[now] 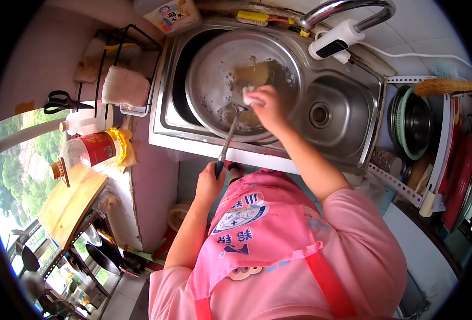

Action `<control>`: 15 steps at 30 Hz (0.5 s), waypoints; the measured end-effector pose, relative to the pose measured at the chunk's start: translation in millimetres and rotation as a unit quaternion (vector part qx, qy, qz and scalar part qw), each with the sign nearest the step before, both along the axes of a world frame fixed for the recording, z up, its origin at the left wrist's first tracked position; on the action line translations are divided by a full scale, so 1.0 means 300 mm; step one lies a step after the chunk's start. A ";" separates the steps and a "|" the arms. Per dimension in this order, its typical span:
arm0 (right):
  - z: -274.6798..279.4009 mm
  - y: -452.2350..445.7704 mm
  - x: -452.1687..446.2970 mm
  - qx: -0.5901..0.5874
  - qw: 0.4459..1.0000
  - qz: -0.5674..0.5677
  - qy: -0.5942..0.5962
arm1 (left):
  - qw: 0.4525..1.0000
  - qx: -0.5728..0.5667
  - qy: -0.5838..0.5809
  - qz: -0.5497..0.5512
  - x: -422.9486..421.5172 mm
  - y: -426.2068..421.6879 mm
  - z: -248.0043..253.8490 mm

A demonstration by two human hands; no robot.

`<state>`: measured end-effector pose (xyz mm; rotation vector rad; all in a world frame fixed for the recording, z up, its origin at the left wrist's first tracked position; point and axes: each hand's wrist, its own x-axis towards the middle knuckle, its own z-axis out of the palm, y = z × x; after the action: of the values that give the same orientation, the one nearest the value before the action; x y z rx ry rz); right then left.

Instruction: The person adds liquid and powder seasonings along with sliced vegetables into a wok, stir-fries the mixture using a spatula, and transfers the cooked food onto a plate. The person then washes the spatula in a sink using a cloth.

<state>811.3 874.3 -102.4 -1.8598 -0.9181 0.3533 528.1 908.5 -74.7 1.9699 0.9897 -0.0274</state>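
Observation:
A wide metal basin [197,80] of sudsy, cloudy water sits over the left bowl of the steel sink [161,120]. My left hand [209,184] is closed around the dark handle of a long metal kitchen utensil [230,136], which slants up over the basin's near rim. Its far end lies by my right fingers, and I cannot make out its shape. Above the water, my right hand [268,108] pinches a small white scrubbing pad [251,96] against or beside that end. Behind the pad, a tan patch shows in the water.
A curved faucet [348,13] with a white heater body stands at the back right, over the smaller sink bowl [348,114]. A yellow brush [253,17] and a detergent jug [173,16] line the back edge. Black scissors [65,101] hang at left; stacked basins [406,122] stand right.

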 end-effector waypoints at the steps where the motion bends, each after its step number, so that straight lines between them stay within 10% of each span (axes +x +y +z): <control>1: -0.020 0.005 -0.041 0.005 1.000 0.030 -0.002 | 1.000 -0.005 0.017 -0.007 0.003 -0.001 -0.002; 15: -0.213 0.094 -0.002 -0.052 0.998 0.001 -0.019 | 0.999 -0.025 0.046 -0.005 0.005 -0.042 0.045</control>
<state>810.6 902.4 -166.4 -1.9670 -0.9439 0.3743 529.7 896.0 -61.2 1.9420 1.0283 -0.1501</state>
